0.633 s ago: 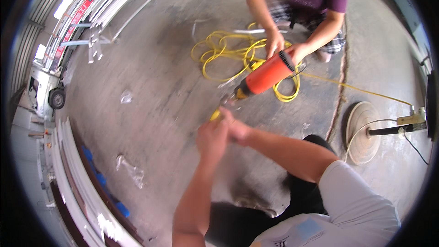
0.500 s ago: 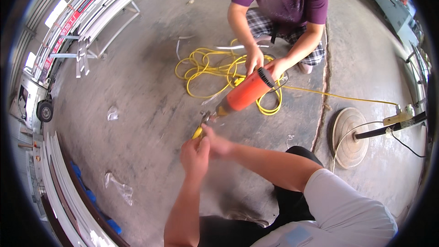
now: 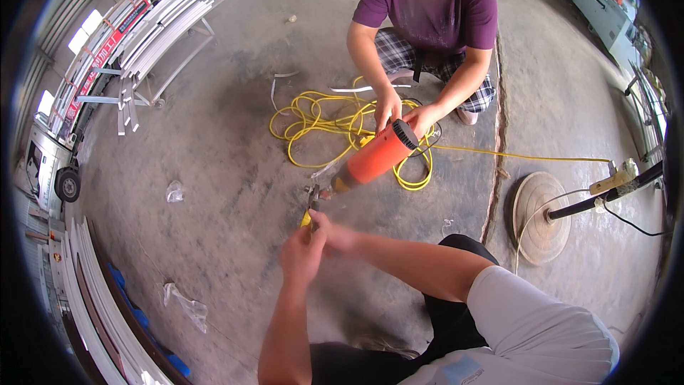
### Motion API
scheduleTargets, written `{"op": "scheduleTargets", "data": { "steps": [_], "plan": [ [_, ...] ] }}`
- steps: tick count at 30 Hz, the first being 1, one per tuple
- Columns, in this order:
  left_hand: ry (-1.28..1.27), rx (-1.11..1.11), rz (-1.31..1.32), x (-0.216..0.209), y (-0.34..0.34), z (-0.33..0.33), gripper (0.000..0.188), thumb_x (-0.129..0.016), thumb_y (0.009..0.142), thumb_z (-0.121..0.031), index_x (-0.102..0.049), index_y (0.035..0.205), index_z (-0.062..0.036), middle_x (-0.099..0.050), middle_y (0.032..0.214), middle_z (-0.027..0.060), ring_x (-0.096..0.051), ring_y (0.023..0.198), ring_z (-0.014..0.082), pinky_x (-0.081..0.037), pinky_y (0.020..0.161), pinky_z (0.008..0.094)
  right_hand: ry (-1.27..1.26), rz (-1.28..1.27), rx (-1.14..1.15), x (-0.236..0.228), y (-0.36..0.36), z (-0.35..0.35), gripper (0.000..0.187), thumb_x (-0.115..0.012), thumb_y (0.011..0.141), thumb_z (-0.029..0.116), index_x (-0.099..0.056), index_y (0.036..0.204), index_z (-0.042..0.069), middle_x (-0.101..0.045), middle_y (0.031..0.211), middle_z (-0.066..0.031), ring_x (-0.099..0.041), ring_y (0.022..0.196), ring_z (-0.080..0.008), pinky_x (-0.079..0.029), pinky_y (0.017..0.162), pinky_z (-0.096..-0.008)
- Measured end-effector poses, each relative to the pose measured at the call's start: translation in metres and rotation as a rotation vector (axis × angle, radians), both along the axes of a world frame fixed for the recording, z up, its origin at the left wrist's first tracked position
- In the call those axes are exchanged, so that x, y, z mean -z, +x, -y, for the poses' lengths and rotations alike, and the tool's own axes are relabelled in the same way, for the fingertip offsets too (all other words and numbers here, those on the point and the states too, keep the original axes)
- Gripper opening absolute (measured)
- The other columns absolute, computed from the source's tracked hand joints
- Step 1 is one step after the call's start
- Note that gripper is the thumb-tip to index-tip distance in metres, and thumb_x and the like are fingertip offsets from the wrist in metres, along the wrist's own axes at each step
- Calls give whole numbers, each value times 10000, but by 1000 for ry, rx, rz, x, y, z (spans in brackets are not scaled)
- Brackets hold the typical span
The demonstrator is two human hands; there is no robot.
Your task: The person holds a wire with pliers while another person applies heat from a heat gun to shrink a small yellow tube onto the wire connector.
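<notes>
Gripping yellow-handled tool [image 3: 306,219], left fingers [image 3: 293,240] curled

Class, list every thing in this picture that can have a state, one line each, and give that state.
Left hand: closed on the yellow-handled tool
Right hand: blurred, beside the left; grip unclear
Orange cylindrical tool: held tilted by the co-worker; on or off unclear
Co-worker: squatting
Yellow cable: partly coiled in loose loops, one length stretched rightward
Plastic scraps: crumpled, lying on the floor
Round base: attached to a pole
</notes>
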State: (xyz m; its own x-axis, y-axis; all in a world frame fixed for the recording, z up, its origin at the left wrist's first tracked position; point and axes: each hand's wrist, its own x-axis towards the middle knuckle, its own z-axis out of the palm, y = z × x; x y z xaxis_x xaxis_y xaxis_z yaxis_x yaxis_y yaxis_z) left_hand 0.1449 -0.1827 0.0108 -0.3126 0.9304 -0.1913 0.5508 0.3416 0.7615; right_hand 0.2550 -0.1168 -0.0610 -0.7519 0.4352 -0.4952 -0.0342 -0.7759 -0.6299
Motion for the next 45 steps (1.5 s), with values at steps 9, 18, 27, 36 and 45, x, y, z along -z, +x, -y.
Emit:
{"op": "scheduleTargets", "data": {
  "steps": [9,18,27,36,45],
  "plan": [
    [40,-29,195,-3,3,1,416,-647,949,-404,-710,1046,-5,-729,905,85,-672,850,184,-507,740,337,-28,-3,4,2,-6,1,720,-334,943,853,-579,808,190,-454,669,36,-411,582,-107,-319,498,-294],
    [72,-99,187,13,4,-2,455,-688,907,-459,-730,1033,-24,-735,909,71,-685,855,170,-509,753,322,-11,14,52,9,-6,1,755,-312,952,854,-593,813,166,-455,620,21,-410,497,-123,-327,450,-303],
    [112,-170,282,22,2,-3,461,-758,860,-457,-747,1037,-31,-765,973,85,-709,885,190,-525,790,329,-10,-12,52,3,-9,5,777,-280,952,862,-608,829,168,-463,620,18,-408,497,-124,-332,454,-298],
    [161,-148,299,20,4,-2,324,-708,928,-294,-706,1049,7,-723,968,62,-645,869,149,-505,784,309,5,-1,50,6,-8,6,830,-257,917,910,-625,849,169,-462,635,10,-408,533,-133,-331,484,-306],
    [161,-165,389,18,2,-1,297,-702,959,-244,-689,1072,30,-717,993,59,-633,904,121,-496,806,289,33,21,58,2,-10,10,834,-250,924,903,-630,837,166,-488,669,-6,-425,562,-142,-347,508,-309]
  ]
}}
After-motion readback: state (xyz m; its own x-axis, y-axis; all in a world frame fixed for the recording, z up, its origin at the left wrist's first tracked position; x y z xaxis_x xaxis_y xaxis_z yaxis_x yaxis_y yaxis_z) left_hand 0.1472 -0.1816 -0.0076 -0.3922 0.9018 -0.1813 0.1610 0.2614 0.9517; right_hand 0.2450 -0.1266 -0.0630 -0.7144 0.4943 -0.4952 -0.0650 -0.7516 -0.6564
